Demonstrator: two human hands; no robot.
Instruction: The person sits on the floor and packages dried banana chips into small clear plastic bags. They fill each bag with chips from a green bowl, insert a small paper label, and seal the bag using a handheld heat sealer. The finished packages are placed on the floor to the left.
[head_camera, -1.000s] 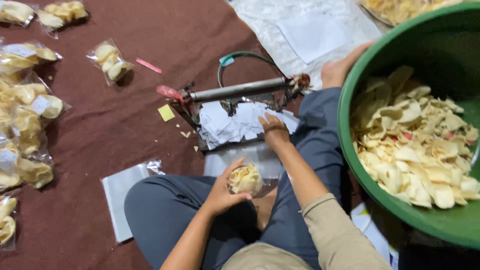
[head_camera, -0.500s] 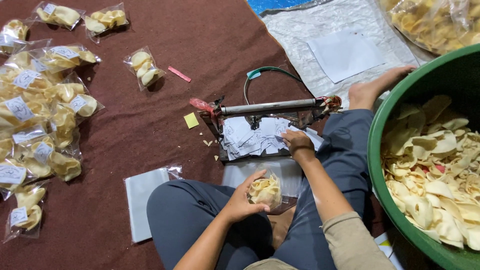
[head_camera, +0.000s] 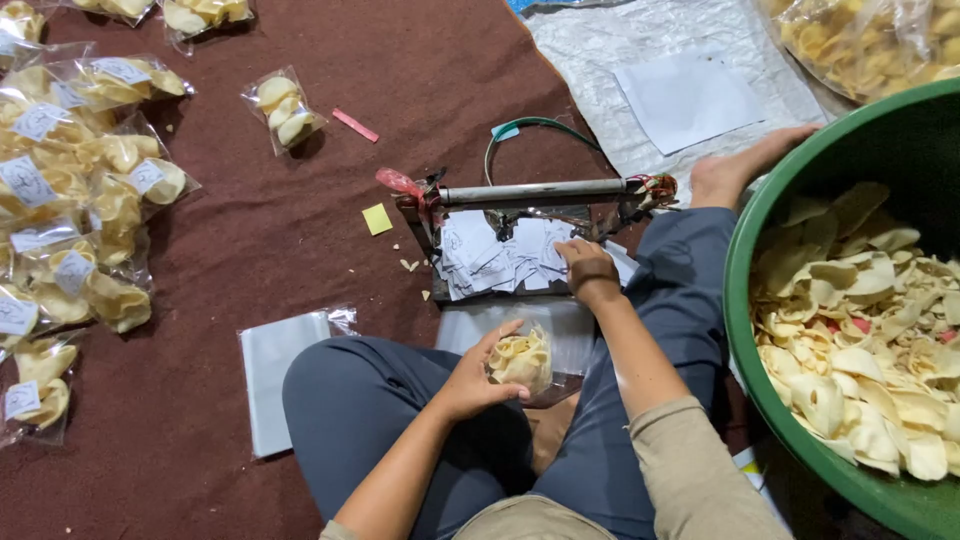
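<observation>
**Right hand settles on the paper slips; filled bag held in the lap**

Since the earlier frames the view has swung left, bringing more of the finished packets into sight, and the right hand (head_camera: 588, 268) has moved from the edge of the slip pile down onto it. The left hand (head_camera: 478, 375) has hardly shifted.

Left hand: fingers curled part-way round a clear bag of crackers (head_camera: 522, 362), thumb on the near side, cupping it from the left at centre frame, just above the lap. The grip is closed on the bag.

Right hand: knuckles up, fingertips bent down onto the pile of paper slips (head_camera: 500, 258). Whether a slip is pinched between them cannot be told; the fingers hide the contact.

The slips lie on the base of a small sealing press (head_camera: 535, 192), its bar running across the centre of the frame. A stack of empty clear bags (head_camera: 275, 365) lies lower left, beside the knee. A green tub (head_camera: 790, 250) of loose crackers fills the right edge. Sealed packets (head_camera: 75, 200) with labels crowd the upper left on the brown mat (head_camera: 300, 230).

Judgement: the bag is filled and not yet at the press, so the work stands at the labelling stage.
</observation>
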